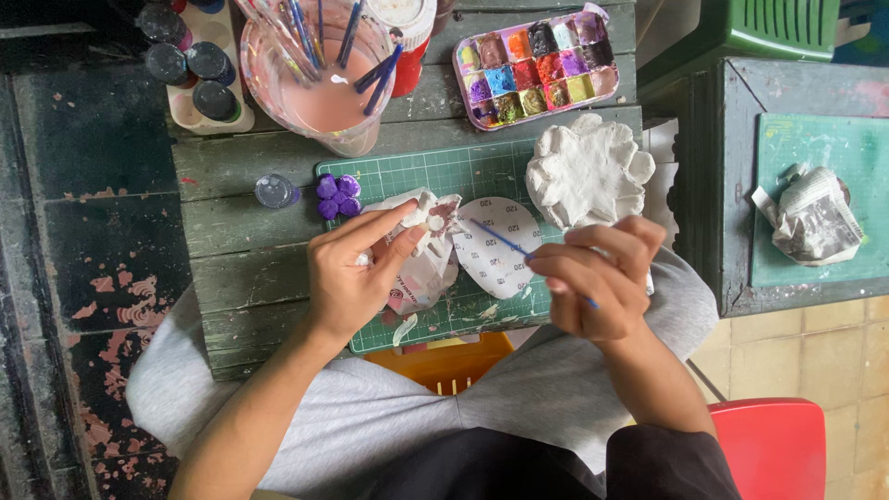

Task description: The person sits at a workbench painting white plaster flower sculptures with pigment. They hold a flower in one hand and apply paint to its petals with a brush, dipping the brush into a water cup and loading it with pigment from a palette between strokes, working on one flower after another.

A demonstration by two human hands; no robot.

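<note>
So the left hand point(356, 268) was curled around a small white clay piece point(419, 243) wrapped in crumpled paper, thumb and index finger pinching it near the top, right over the green cutting mat point(435, 176). The clay had a bit of reddish paint on it near the tip.

The right hand point(597, 278) was closed in a pencil grip on a thin blue brush point(500, 237), bristle end pointing left toward the clay and almost touching it. The brush crossed over a round white sandpaper disc point(500, 250) lying flat on the mat.

Just above the right hand sat a bigger white clay flower point(585, 171), unpainted, half on the mat. Near the mat's top left corner was a little purple flower point(335, 194), and beside that a small clear lid point(274, 191) on the old green table point(241, 250).

Further back: a paint palette point(537, 67) with lots of colours, a clear cup point(319, 79) of pinkish water stuffed with brushes, and some dark paint jars point(190, 65) on a tray.

Off to the right, well apart, was another table with a second mat point(815, 213) and a crumpled paper wad point(813, 218) on it. Red stool point(773, 444) down in the corner.
</note>
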